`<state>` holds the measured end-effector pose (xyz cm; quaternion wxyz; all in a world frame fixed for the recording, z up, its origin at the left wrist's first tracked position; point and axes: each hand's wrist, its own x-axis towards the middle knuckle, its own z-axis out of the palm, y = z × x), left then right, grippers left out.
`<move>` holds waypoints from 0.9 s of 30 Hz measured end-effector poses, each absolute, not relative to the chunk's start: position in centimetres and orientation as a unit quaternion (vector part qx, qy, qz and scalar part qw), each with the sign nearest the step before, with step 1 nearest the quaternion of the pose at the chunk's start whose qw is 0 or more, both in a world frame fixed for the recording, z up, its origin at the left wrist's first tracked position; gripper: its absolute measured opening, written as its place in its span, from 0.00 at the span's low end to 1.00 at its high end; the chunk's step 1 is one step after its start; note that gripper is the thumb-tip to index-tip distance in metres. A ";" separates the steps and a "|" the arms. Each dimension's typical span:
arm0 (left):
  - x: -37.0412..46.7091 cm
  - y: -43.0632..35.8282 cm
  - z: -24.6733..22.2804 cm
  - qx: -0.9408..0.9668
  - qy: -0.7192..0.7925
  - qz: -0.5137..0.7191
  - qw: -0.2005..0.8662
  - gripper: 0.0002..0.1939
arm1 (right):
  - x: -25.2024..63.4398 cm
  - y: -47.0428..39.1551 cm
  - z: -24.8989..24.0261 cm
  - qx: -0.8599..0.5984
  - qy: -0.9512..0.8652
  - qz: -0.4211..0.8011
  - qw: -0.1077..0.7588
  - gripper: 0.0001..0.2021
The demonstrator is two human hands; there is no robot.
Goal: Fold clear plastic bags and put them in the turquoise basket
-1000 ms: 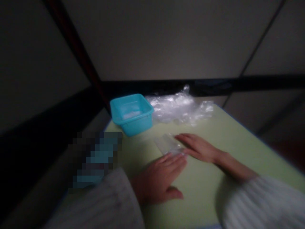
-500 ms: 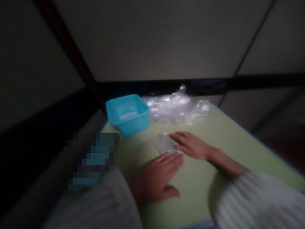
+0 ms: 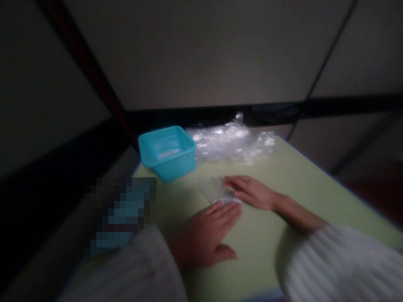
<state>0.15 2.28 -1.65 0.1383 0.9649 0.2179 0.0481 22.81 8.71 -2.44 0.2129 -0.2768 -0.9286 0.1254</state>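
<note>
A small, clear plastic bag [image 3: 215, 189] lies flat on the table. Over its near edge rest the outstretched fingers of my left hand [image 3: 209, 235], with the thumb held apart. My right hand [image 3: 253, 192] is laid on the bag's right side, its fingers extended and touching the plastic. Neither hand grips anything. Part of the bag is hidden under my fingers, and blur keeps me from telling whether anything is inside it.
A turquoise plastic basket [image 3: 176, 167] stands at the table's far left, with something pale inside. Beside it spreads a crumpled heap of clear plastic [image 3: 226, 142]. A pixelated teal item [image 3: 126, 214] is at the left edge of the yellow-green table [image 3: 252, 272]. A wall rises behind.
The view has shifted very slightly. Both hands stay in place on the plastic bag, and nothing has been picked up or let go.
</note>
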 end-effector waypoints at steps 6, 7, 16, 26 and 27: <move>0.1 2.2 -1.9 0.965 0.218 0.048 0.137 0.39 | 22.7 8.7 -2.3 -0.247 -0.932 0.114 0.238 0.20; 0.0 2.2 -2.0 0.965 0.216 0.051 0.137 0.39 | 22.8 8.6 -2.2 -0.230 -0.932 0.117 0.256 0.18; -0.5 2.8 -1.5 0.957 0.242 0.094 0.129 0.34 | 24.2 6.6 -0.8 -0.165 -0.932 0.103 0.306 0.10; -0.3 3.3 -1.5 0.960 0.243 0.058 0.126 0.33 | 23.5 5.0 -0.7 -0.100 -0.970 0.101 0.195 0.11; -0.3 3.3 -1.4 0.960 0.243 0.057 0.127 0.32 | 23.5 5.0 -0.7 -0.112 -0.971 0.105 0.183 0.11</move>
